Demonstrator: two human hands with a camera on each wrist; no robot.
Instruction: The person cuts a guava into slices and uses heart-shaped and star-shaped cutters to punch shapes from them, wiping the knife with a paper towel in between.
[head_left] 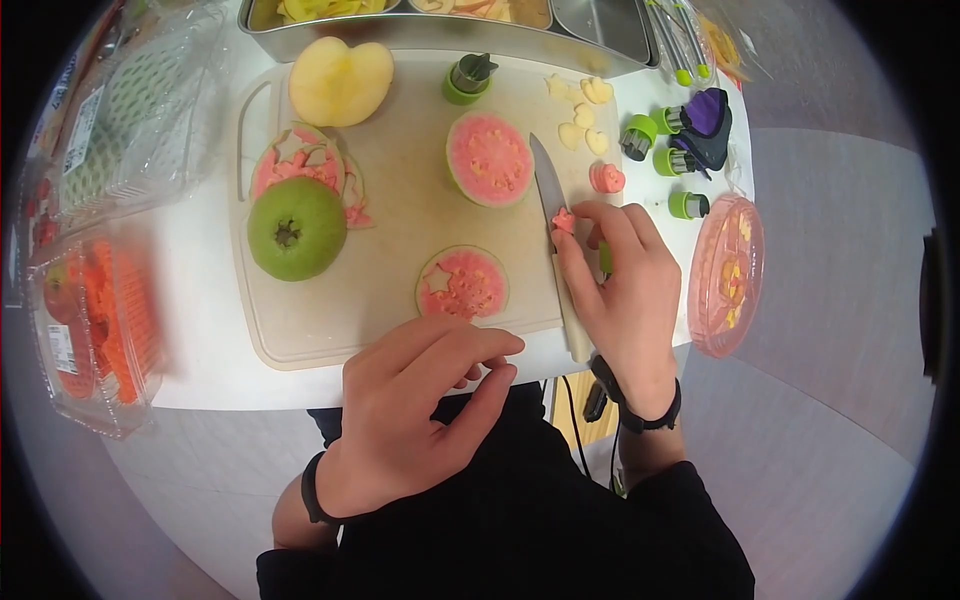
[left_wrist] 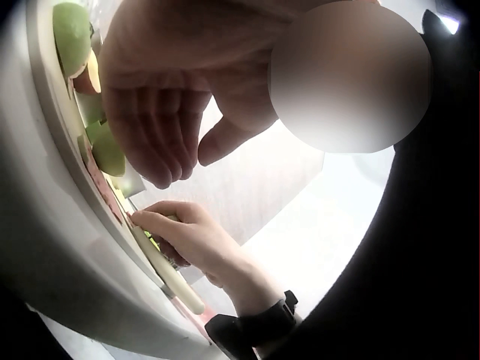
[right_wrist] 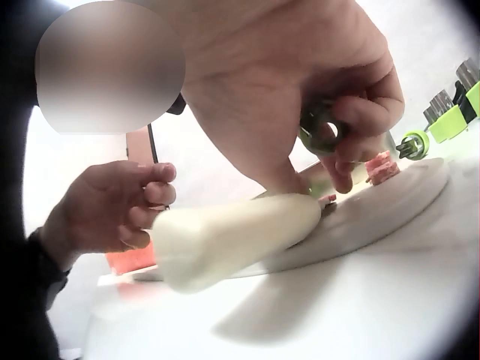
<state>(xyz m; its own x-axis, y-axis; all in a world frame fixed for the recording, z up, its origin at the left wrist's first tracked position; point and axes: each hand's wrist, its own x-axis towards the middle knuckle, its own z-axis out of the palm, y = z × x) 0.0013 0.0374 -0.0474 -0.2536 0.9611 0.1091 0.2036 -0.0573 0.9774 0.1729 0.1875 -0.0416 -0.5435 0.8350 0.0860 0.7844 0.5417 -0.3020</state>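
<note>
My right hand [head_left: 630, 280] pinches a small pink star-shaped guava piece [head_left: 563, 220] between thumb and index finger, beside the knife [head_left: 548, 180]. Its other fingers curl round a green cookie cutter [right_wrist: 324, 129]. The left hand [head_left: 425, 400] hovers at the front of the cutting board [head_left: 390, 290], fingers loosely bent and holding nothing. Just beyond it lies a guava slice [head_left: 465, 285] with a star-shaped hole. A halved guava [head_left: 490, 160] sits pink face up left of the blade. Farther left, a green guava piece [head_left: 297, 230] overlaps a cut-out slice [head_left: 290, 165].
Stacked pink cutouts [head_left: 606, 178] and pale cutouts [head_left: 590, 115] lie on the board's right side. More cutters [head_left: 640, 135] stand beyond. A pink round container [head_left: 727, 275] is at right, clear plastic boxes [head_left: 130, 130] at left, a metal tray [head_left: 450, 35] behind.
</note>
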